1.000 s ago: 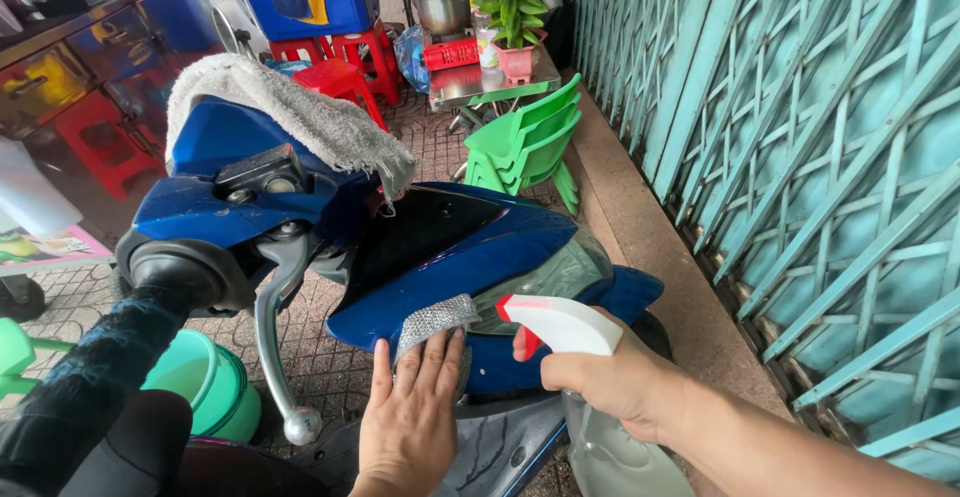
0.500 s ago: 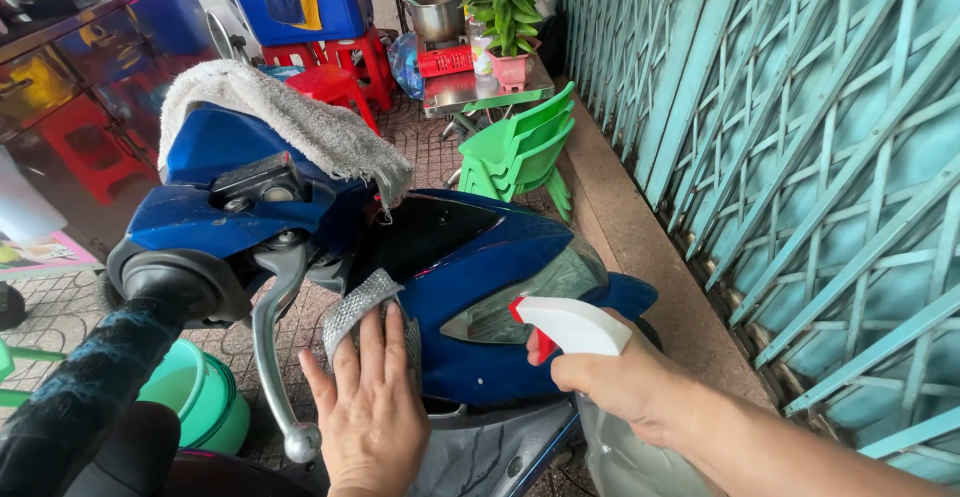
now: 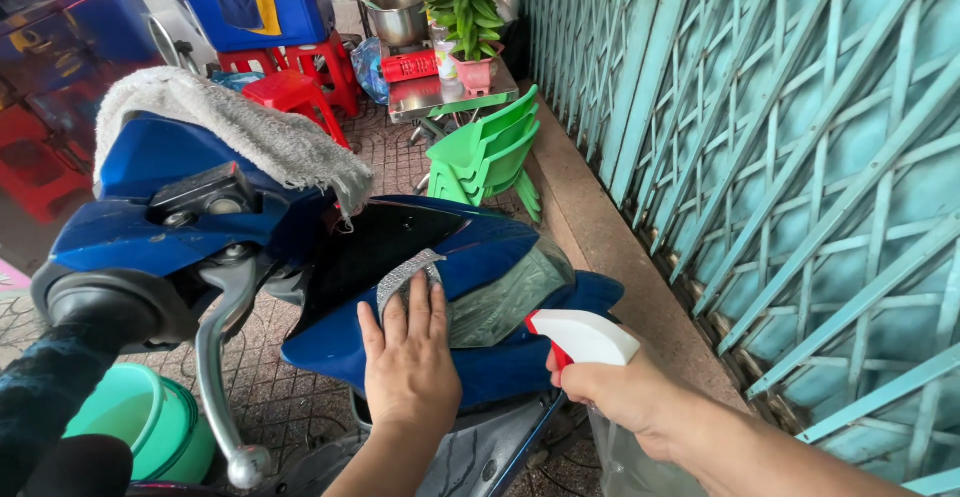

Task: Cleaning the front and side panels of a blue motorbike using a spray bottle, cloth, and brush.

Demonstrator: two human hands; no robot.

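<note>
My left hand lies flat, fingers together, pressing a grey cloth against the blue front panel of a scooter, just left of its headlight lens. To the right and slightly lower, my right hand grips a spray bottle by the neck. The bottle's white head with a red trigger points left toward the panel. Its clear body hangs below my hand, partly cut off by the frame's bottom edge.
A grey towel drapes over the scooter's dash. The handlebar grip and brake lever are at the left, above a green bucket. Stacked green chairs, red stools and a metal table stand behind. A teal folding gate lines the right.
My left hand slid the cloth left across the blue panel, then back right and higher beside the headlight. My right hand kept hold of the spray bottle and barely moved.
</note>
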